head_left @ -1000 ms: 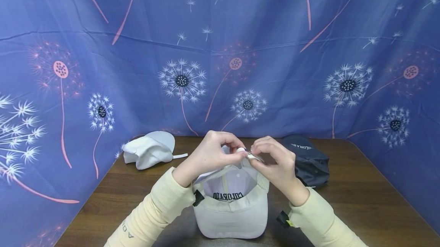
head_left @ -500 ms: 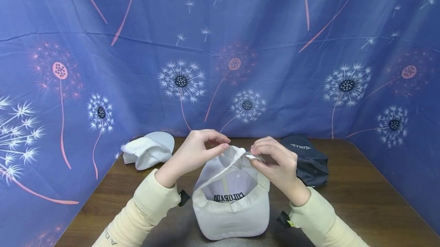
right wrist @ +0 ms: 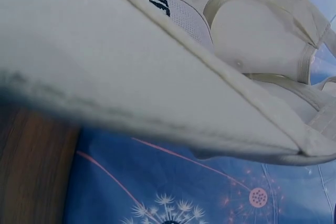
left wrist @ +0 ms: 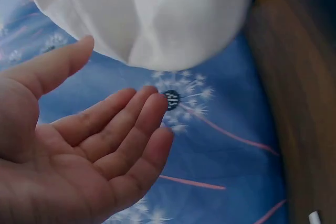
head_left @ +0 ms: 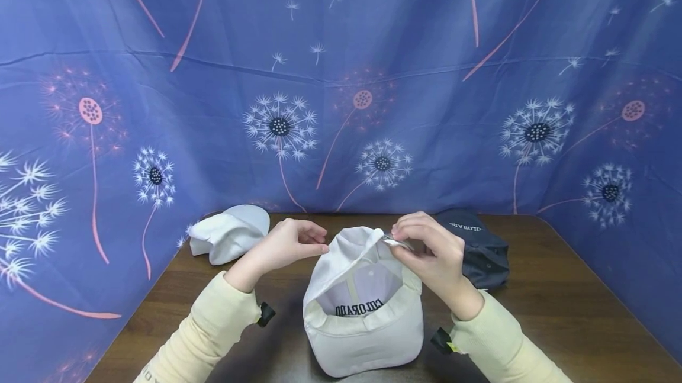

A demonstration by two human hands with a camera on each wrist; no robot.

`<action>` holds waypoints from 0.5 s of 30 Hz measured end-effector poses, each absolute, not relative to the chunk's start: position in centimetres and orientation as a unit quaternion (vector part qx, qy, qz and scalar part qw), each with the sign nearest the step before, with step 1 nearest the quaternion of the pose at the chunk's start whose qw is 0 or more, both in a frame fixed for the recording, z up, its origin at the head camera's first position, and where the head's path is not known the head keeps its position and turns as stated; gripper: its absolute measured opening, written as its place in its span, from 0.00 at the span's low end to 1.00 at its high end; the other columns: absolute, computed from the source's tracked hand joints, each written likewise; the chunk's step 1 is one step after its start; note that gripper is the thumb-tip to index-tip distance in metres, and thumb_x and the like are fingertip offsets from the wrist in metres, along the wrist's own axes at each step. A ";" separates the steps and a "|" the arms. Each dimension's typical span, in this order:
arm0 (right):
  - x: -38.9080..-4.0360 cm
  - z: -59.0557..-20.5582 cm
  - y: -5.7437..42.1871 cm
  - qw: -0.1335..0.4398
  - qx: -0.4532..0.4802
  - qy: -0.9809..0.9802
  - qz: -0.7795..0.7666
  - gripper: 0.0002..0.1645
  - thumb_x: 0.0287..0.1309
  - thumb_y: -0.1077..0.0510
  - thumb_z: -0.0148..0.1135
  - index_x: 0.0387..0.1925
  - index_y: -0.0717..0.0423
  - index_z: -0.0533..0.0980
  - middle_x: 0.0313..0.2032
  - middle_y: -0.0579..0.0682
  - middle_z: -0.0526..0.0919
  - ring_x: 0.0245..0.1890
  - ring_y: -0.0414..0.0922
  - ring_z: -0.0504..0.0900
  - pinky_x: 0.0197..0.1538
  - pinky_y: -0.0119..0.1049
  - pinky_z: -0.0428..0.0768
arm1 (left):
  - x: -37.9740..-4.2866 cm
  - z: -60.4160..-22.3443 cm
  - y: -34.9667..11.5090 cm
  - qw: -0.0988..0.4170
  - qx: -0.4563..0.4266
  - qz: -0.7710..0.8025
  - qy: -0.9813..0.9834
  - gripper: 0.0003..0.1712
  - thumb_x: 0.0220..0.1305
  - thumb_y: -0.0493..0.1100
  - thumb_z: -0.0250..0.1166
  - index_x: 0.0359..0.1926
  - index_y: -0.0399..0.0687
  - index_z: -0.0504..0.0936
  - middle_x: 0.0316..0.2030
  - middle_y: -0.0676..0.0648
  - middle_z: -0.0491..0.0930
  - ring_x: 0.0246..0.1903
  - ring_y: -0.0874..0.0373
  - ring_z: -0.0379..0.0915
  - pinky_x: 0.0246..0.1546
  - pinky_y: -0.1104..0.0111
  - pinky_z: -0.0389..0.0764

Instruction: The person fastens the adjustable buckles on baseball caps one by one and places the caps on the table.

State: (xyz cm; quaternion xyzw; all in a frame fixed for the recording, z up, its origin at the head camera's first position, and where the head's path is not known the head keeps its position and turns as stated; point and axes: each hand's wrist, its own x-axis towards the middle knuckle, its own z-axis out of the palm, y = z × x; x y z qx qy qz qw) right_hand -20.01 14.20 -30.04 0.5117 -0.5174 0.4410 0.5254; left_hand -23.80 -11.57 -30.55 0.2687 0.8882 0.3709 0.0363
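Note:
A white baseball cap [head_left: 367, 348] is held up at the middle front, brim toward me and its inside showing, with mirrored dark lettering that reads COLORADO. My right hand [head_left: 433, 248] pinches its rear strap by the metal buckle [head_left: 395, 242]. Off the cap's left side, my left hand [head_left: 285, 250] is empty, its fingers loosely bent. In the left wrist view that hand [left wrist: 105, 153] has its palm turned up below the white cloth of the cap [left wrist: 157, 14]. The cap's brim and inside [right wrist: 136, 72] fill much of the right wrist view, where the right hand is hidden.
Back left on the brown wooden table [head_left: 176, 306] lies another white cap [head_left: 229, 235]. A dark cap [head_left: 483, 256] with light lettering sits behind my right hand. Blue cloth [head_left: 341, 34] with dandelion prints hangs around the back and sides.
My left hand has let go of the cap's strap and moved left and slightly down, away from it. The right hand keeps its pinch while the cap tilts slightly.

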 end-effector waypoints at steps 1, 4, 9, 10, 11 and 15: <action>-20.0 -30.1 14.2 0.526 0.512 -0.518 0.441 0.10 0.47 0.70 0.67 0.19 0.74 0.75 0.23 0.61 0.80 0.27 0.52 0.79 0.40 0.35 0.79 | -24.0 -30.9 -11.6 0.049 0.269 0.373 0.887 0.19 0.56 0.50 0.68 0.45 0.43 0.83 0.36 0.50 0.84 0.37 0.59 0.80 0.39 0.67 0.79; -20.1 -30.1 14.3 0.526 0.512 -0.517 0.440 0.10 0.47 0.70 0.67 0.19 0.74 0.75 0.23 0.62 0.80 0.27 0.52 0.79 0.40 0.35 0.79 | -24.4 -31.9 -11.8 0.087 0.271 0.389 0.876 0.19 0.56 0.50 0.68 0.44 0.42 0.83 0.36 0.50 0.85 0.38 0.58 0.81 0.40 0.67 0.79; -20.0 -30.0 14.3 0.530 0.511 -0.516 0.439 0.11 0.47 0.69 0.67 0.18 0.74 0.75 0.22 0.62 0.80 0.26 0.52 0.79 0.40 0.35 0.79 | -24.9 -33.3 -12.2 0.147 0.268 0.435 0.847 0.15 0.57 0.43 0.67 0.43 0.38 0.84 0.36 0.47 0.85 0.35 0.55 0.80 0.37 0.65 0.80; -20.0 -30.0 14.3 0.530 0.510 -0.516 0.439 0.11 0.47 0.69 0.67 0.18 0.74 0.75 0.22 0.62 0.80 0.26 0.52 0.79 0.40 0.36 0.79 | -25.0 -33.6 -12.2 0.158 0.265 0.444 0.841 0.15 0.57 0.42 0.67 0.43 0.37 0.83 0.35 0.46 0.85 0.33 0.55 0.79 0.36 0.65 0.80; -20.0 -30.0 14.3 0.531 0.510 -0.516 0.438 0.11 0.47 0.69 0.67 0.18 0.74 0.75 0.22 0.62 0.80 0.26 0.52 0.79 0.40 0.36 0.79 | -25.0 -33.9 -12.3 0.169 0.261 0.453 0.835 0.15 0.57 0.41 0.67 0.43 0.36 0.83 0.34 0.46 0.85 0.31 0.55 0.79 0.35 0.63 0.80; -20.0 -29.9 14.3 0.532 0.510 -0.514 0.438 0.11 0.47 0.70 0.67 0.18 0.74 0.75 0.22 0.62 0.80 0.26 0.52 0.79 0.40 0.36 0.79 | -25.3 -35.0 -12.3 0.204 0.247 0.478 0.818 0.13 0.57 0.41 0.67 0.40 0.34 0.83 0.30 0.48 0.84 0.26 0.59 0.78 0.35 0.63 0.81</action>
